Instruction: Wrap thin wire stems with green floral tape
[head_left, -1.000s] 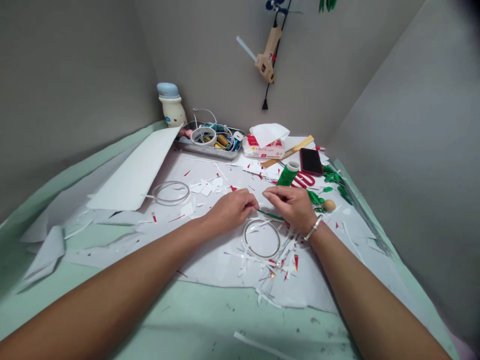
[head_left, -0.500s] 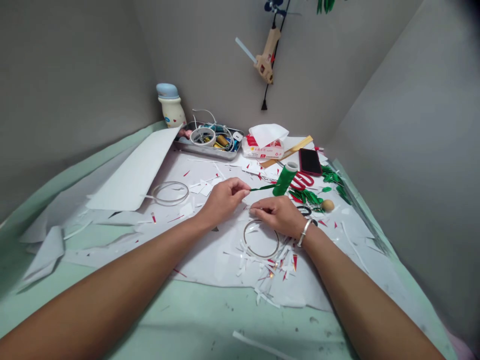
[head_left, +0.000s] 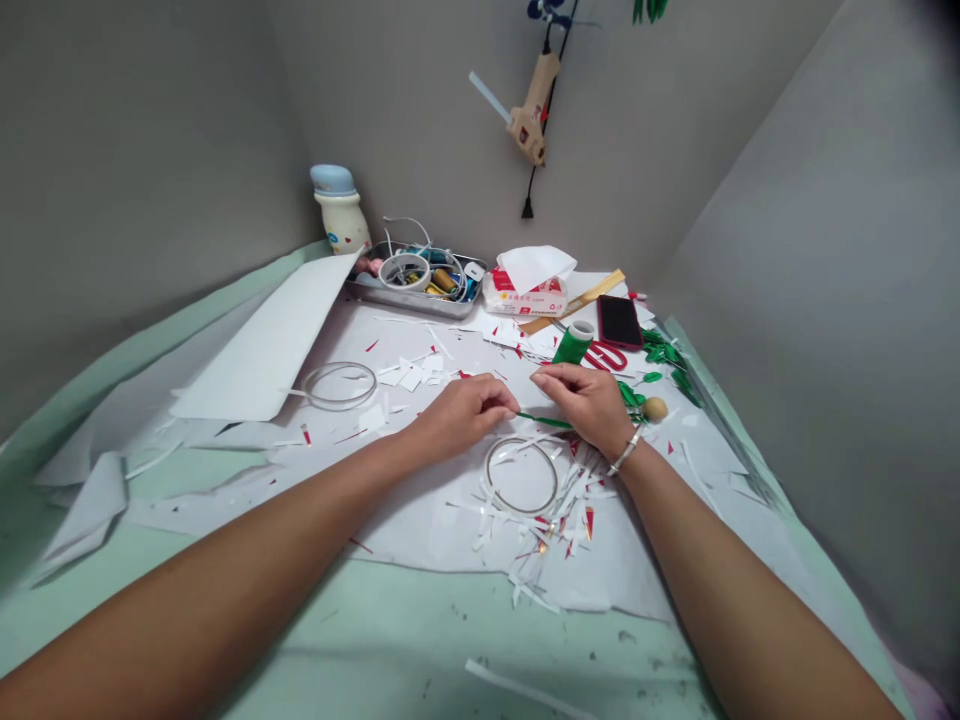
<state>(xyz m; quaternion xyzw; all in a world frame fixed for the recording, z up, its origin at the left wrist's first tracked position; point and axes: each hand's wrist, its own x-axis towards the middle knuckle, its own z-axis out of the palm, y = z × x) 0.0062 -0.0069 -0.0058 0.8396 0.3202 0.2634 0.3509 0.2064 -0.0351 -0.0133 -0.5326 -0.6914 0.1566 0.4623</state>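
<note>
On the camera side of the spool point(head_left: 571, 346), slightly left: left hand point(head_left: 474, 412), grip pinching the green strip point(head_left: 553, 422). Strip runs right to the right hand point(head_left: 591, 404), directly camera side of spool; can't tell that grip's state. Ring point(head_left: 488, 470) lies farther camera side; scissors point(head_left: 609, 358) just right of spool, phone point(head_left: 620, 323) right and behind.
</note>
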